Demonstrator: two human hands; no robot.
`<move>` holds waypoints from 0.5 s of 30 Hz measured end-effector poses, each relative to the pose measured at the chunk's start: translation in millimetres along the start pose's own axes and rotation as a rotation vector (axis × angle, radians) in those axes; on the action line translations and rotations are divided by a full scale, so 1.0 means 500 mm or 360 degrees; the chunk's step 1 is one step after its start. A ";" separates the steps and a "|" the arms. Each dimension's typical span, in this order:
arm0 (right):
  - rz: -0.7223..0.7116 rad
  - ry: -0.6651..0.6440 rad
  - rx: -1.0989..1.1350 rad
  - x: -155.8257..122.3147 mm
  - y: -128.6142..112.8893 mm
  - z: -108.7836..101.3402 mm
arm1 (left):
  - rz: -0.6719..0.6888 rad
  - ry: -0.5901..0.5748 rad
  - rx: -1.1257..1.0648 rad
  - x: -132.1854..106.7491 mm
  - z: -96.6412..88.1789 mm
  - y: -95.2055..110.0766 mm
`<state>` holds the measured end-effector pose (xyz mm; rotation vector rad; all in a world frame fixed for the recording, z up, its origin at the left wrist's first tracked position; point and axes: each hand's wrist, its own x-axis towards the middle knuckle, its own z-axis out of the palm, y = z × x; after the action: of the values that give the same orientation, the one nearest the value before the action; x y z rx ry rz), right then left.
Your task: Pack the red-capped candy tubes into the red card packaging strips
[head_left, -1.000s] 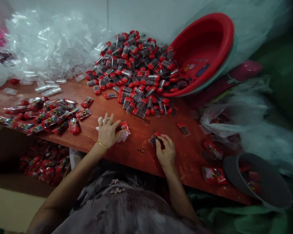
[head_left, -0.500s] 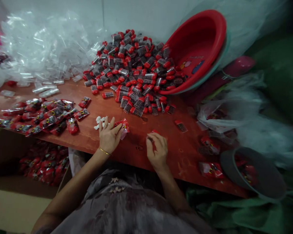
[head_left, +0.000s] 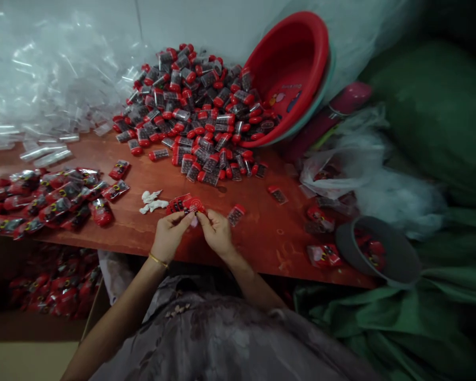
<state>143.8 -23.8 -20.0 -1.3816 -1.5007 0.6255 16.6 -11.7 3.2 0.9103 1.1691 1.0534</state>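
My left hand (head_left: 168, 233) and my right hand (head_left: 218, 233) meet over the front of the table. Both pinch the near edge of a red printed plastic wrapper (head_left: 180, 202) between thumb and fingers. Part of the wrapper is hidden by the fingertips. Just right of my right hand lies a small clear container with a red cap (head_left: 236, 214), dark pieces inside. Crumpled white scraps (head_left: 153, 202) rest left of the wrapper. Beyond the hands rises a heap of the same red-capped containers (head_left: 198, 114).
Filled red packets (head_left: 63, 196) are piled at left, above a box of more packets (head_left: 59, 280). Clear plastic sleeves (head_left: 55, 79) heap behind. A tilted red basin (head_left: 293, 63) stands at the back; a grey tub (head_left: 396, 259) and plastic bags (head_left: 365, 164) are at right.
My right hand has moved left to join my left hand at the wrapper. The left hand, spread before, now pinches it. The view has shifted to the right.
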 end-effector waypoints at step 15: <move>0.0043 -0.0179 -0.0249 -0.005 0.017 -0.069 | -0.0241 0.0276 -0.0322 0.015 0.037 0.017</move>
<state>177.9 -32.3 -14.1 -1.5089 -1.6518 0.6220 34.0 -2.5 12.3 0.5721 1.2290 1.1201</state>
